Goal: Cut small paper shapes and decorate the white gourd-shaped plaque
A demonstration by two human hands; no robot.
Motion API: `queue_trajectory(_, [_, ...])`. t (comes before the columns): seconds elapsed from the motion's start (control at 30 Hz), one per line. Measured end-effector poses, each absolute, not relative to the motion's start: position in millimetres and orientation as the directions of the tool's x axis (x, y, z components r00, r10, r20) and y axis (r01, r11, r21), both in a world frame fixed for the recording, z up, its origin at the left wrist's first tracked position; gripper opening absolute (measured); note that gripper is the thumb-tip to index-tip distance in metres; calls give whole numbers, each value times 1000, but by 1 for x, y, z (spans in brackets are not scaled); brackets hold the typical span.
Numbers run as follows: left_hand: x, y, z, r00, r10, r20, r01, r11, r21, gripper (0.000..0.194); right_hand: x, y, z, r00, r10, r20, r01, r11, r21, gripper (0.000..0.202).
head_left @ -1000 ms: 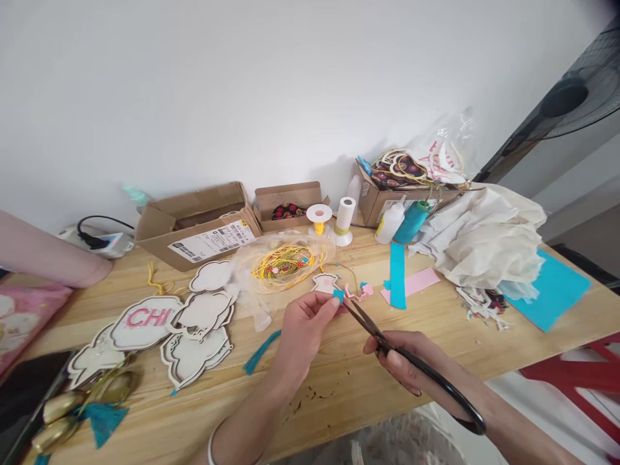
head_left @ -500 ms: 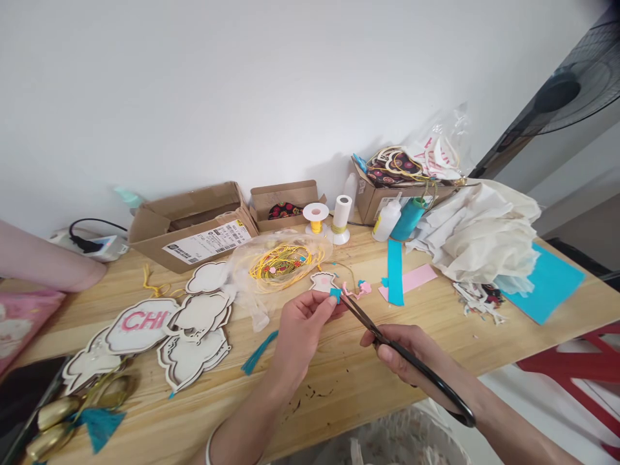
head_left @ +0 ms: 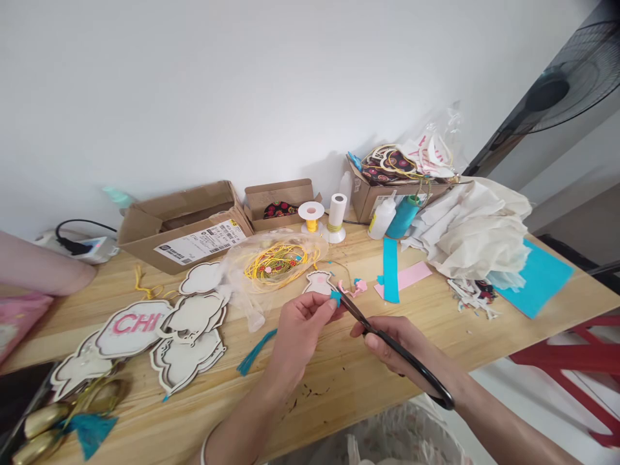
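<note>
Between thumb and fingers my left hand (head_left: 305, 326) pinches a small blue piece of felt or paper (head_left: 335, 296). My right hand (head_left: 392, 342) is closed round black-handled scissors (head_left: 404, 354), whose blades reach the edge of that blue piece. Just beyond my left fingers lies a small white shaped piece with a pink patch (head_left: 320, 281). Curled pink scraps (head_left: 357, 287) rest right of the blade tips. Farther right a blue strip (head_left: 390, 271) crosses over a pink strip (head_left: 414, 276).
At left lie several white cloud-shaped plaques (head_left: 194, 316) and brass bells (head_left: 46, 420). Behind stand an open cardboard box (head_left: 184, 226), thread spools (head_left: 336, 216) and a glue bottle (head_left: 382, 218). White cloth (head_left: 484, 226) covers part of a blue sheet (head_left: 547, 278). A lined bin (head_left: 387, 439) sits below the edge.
The scissors have shifted slightly toward my left hand, their blades now against the blue piece, which looks a little smaller or turned. The whole view has moved slightly.
</note>
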State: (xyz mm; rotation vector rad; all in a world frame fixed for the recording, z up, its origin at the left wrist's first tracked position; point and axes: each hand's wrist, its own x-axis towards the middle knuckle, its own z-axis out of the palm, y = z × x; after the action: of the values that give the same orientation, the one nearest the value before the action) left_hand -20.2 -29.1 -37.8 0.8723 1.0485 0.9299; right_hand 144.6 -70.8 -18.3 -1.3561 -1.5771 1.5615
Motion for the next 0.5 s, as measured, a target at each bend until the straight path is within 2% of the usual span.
queue_trajectory(0.5, [-17,-31,-32,251,918,-307,-155,352,923,14,144,-63,-34,-344,909,-237,278,-142,-950,46])
